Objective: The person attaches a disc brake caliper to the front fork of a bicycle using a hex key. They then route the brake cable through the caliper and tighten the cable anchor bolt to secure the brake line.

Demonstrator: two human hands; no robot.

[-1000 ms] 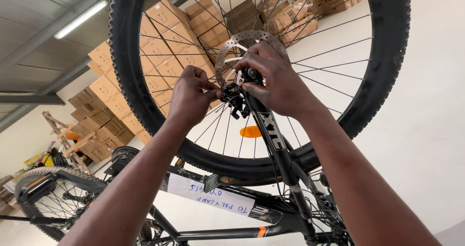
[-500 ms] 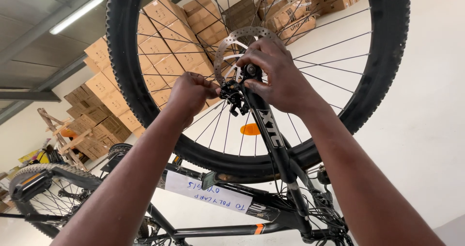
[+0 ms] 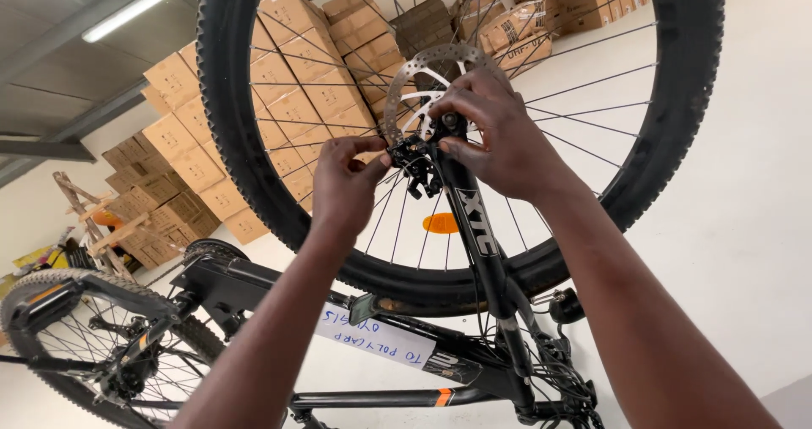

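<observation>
- The left hand (image 3: 345,184), at centre frame, pinches thumb and fingertips together on the black brake caliper (image 3: 414,160) at the top of the fork leg; its grip is pressed together on that small part. I cannot tell whether it also holds a bolt or a tool, since the fingers cover the spot.
- The right hand (image 3: 499,137), just right of centre, curls over the fork end and axle, fingers pressed on the hub beside the silver disc rotor (image 3: 423,78). Its grip is closed around the fork tip, thumb below and fingers on top.
- Compared with a second ago, both hands sit at the same caliper and axle, and the left fingers have shifted only slightly. The wheel looks larger and nearer, so the head has moved in. The work remains fine fingertip adjustment at the caliper.
- The black fork leg (image 3: 478,234) runs from the hub down to the lower right, with cables bunched at its base.
- The front wheel (image 3: 224,116), with its knobby tyre, fills the upper frame; its spokes cross in front of the hands' working space and crowd access to the caliper. An orange reflector (image 3: 441,223) hangs among them below the hub.
- The black bicycle frame (image 3: 381,395) crosses the bottom, with a white handwritten paper tag (image 3: 376,342) taped to it.
- The rear wheel (image 3: 76,344) sits at lower left.
- Stacked cardboard boxes (image 3: 194,142) rise at upper left, beside a wooden ladder (image 3: 89,226).
</observation>
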